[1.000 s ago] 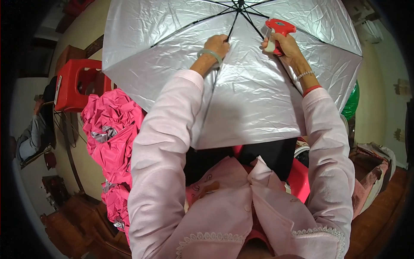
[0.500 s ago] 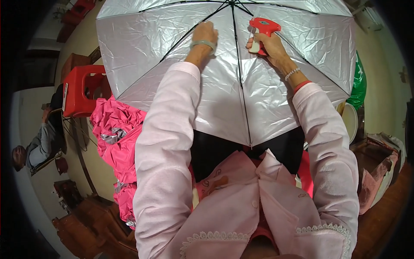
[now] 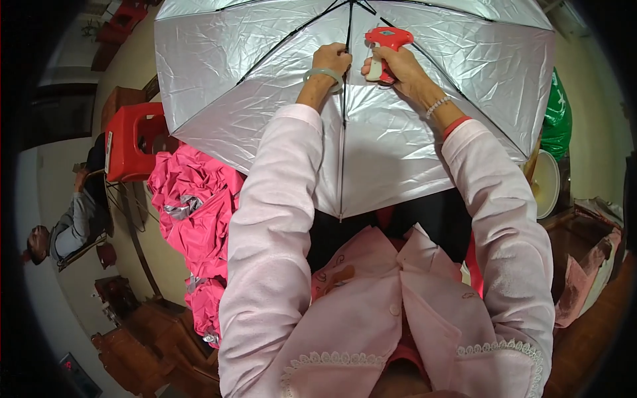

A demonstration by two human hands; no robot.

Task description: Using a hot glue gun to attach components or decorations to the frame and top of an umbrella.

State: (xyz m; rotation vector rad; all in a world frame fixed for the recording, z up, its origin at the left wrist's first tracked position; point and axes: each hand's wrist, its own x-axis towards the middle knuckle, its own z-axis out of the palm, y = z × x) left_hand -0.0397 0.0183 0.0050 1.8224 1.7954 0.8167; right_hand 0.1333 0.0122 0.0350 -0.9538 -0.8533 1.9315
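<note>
An opened umbrella (image 3: 265,99) with a silver inner side and thin black ribs spreads over my lap. My left hand (image 3: 330,61), with a pale bangle at the wrist, is closed at the umbrella's middle rib (image 3: 346,93), fingertips pinched around it. Just right of it, my right hand (image 3: 403,69) grips a red and white tagging gun (image 3: 390,36) by its handle. The gun is held above the silver cloth and its nose faces left, toward the middle rib. The ribs meet at the top edge of the picture.
Crumpled pink fabric (image 3: 199,212) lies to my left, beside a red plastic stool (image 3: 126,146). Farther left a person (image 3: 76,219) sits on a chair. At right are a green bag (image 3: 557,116), a white round container (image 3: 546,186) and a wooden box-like piece (image 3: 564,259).
My left hand has moved right, from the left rib to the middle rib. The umbrella has turned a little, its near tip shifting left. My right hand has drifted slightly left with the gun.
</note>
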